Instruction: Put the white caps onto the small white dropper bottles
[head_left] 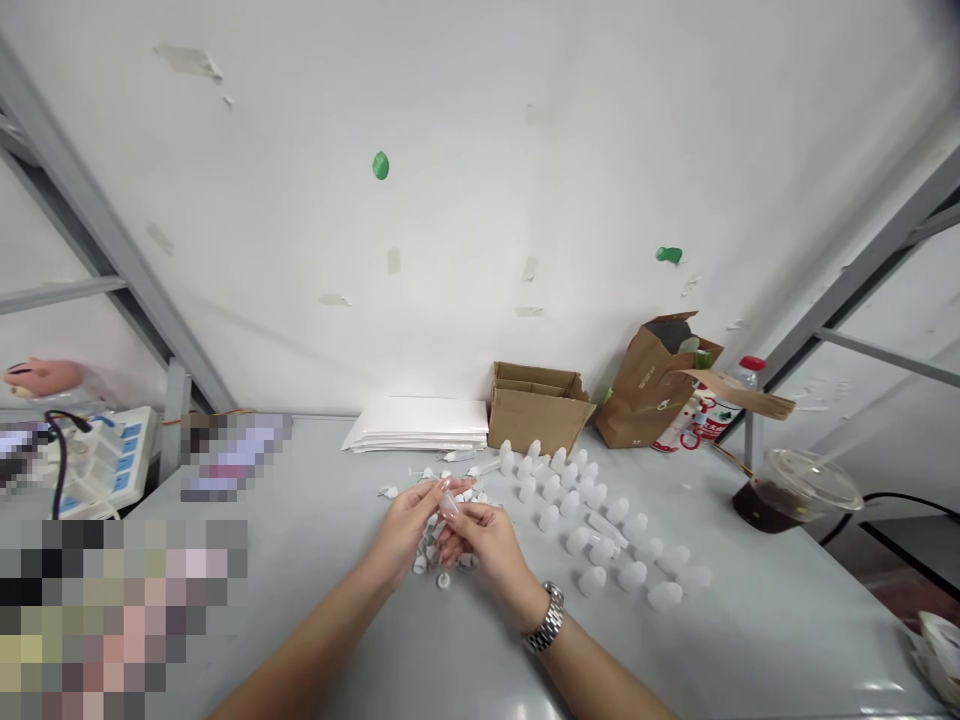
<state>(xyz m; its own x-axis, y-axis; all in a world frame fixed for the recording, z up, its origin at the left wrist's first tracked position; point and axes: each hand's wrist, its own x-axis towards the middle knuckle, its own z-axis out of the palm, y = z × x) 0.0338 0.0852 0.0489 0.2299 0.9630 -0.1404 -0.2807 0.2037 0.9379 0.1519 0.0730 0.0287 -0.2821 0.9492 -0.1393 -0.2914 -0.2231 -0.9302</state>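
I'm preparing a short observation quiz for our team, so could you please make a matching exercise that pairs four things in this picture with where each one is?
Things:
1. Small translucent piece
2. Frosted white pieces
3. Metal watch
4. Open cardboard box

Places:
A. Around the wrist of the right hand
B. Held in the fingers, where the left hand meets the other
C. Just right of the stacked white sheets
D. Spread over the table, right of both hands

Pairs: 1-B, 2-D, 3-A, 4-C

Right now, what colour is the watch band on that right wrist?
The watch band is silver, made of links; the head view shows it best.
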